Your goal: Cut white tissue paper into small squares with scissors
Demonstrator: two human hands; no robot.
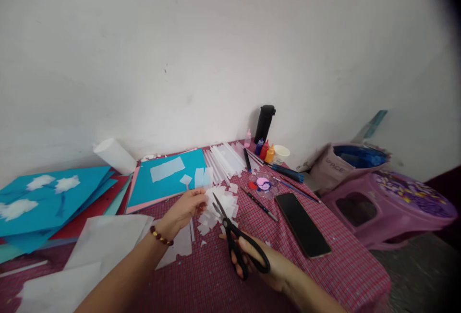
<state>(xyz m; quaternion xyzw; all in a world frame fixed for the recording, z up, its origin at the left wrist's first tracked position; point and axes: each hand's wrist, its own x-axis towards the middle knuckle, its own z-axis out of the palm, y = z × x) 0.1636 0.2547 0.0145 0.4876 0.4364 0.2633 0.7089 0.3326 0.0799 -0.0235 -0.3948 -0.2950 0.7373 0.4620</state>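
Observation:
Black-handled scissors [226,224] are in my right hand [264,260], fingers through the loops. Their blades stand slightly apart and point up and away over small cut white paper pieces [225,202]. My left hand [189,207], with a beaded bracelet at the wrist, is closed in a pinch at the left edge of that pile. White paper lies right by its fingertips, but I cannot make out whether a piece is between them. Behind it is a blue sheet [144,195] bearing a white paper strip [167,169] and smaller white pieces.
Blue sheets with white cloud shapes [86,193] lie left, near a white roll [115,156]. White strips [225,162], paint bottles [264,150], a palette [264,184], a brush [259,203] and a black flask [264,123] are at the back right. A phone [302,224] lies right.

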